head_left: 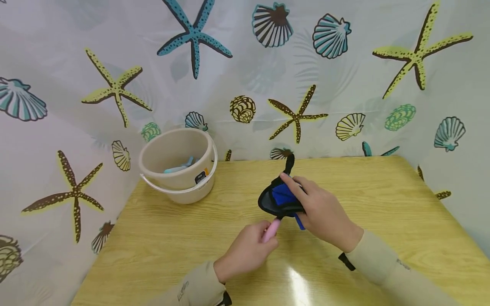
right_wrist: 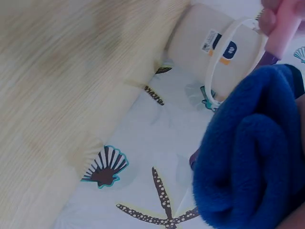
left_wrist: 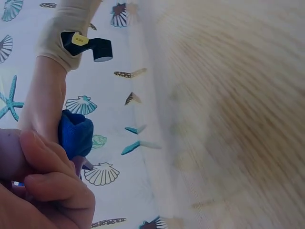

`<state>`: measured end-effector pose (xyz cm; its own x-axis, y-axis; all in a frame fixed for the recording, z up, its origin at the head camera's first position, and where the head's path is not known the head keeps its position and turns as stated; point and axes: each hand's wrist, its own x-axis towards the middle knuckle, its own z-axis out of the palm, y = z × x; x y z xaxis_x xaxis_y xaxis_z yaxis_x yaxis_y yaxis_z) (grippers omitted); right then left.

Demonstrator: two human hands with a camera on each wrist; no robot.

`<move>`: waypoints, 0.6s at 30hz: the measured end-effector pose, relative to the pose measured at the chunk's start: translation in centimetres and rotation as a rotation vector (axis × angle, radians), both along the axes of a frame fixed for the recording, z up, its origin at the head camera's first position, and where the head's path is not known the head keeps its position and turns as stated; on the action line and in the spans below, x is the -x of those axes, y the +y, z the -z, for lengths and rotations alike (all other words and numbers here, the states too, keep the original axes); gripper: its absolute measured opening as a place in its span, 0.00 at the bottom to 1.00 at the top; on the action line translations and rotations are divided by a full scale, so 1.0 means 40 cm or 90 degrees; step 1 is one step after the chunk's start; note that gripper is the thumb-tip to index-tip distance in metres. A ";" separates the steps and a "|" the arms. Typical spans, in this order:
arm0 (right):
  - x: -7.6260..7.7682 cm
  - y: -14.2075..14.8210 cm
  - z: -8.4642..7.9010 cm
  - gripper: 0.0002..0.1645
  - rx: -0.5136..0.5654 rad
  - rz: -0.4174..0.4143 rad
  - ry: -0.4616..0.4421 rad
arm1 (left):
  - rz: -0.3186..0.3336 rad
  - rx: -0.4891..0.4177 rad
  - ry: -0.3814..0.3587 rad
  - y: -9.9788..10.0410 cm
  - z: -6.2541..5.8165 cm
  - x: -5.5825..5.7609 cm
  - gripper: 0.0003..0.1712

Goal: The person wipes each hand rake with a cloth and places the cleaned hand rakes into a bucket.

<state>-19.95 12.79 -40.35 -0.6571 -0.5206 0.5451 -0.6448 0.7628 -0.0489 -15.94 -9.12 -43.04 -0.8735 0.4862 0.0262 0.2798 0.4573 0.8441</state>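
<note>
Low in the middle of the head view, my left hand (head_left: 250, 246) grips the pink handle (head_left: 271, 230) of a dark utensil with a wide oval head (head_left: 269, 204). A narrow dark tab (head_left: 289, 162) sticks out at its far end; its exact kind is unclear. To its right, my right hand (head_left: 323, 208) holds a folded blue cloth (head_left: 283, 194) against the inside of the head, thumb and fingers around it. The right wrist view shows the cloth (right_wrist: 243, 157) bunched thickly and hiding most of the head. In the left wrist view, curled left fingers (left_wrist: 57, 186) wrap the handle.
A beige bucket (head_left: 183, 188) with a white bail handle stands at the table's back left, light blue things (head_left: 178, 168) inside it. The wooden table (head_left: 160, 246) meets a curtain (head_left: 237, 140) printed with shells and starfish at the back and sides.
</note>
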 end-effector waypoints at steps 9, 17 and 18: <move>-0.039 -0.010 -0.001 0.41 0.158 0.148 -0.196 | -0.033 -0.004 -0.005 0.007 -0.011 -0.015 0.09; -0.030 0.006 -0.033 0.38 0.270 0.086 -0.273 | -0.039 0.021 -0.006 0.007 -0.004 -0.018 0.11; -0.027 0.008 -0.039 0.39 0.286 0.073 -0.245 | -0.042 0.018 -0.007 0.007 -0.004 -0.018 0.11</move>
<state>-18.85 13.10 -38.80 -0.8894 -0.2081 0.4070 -0.4312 0.6774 -0.5960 -15.22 -8.84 -42.88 -0.9035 0.4286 0.0041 0.2397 0.4974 0.8338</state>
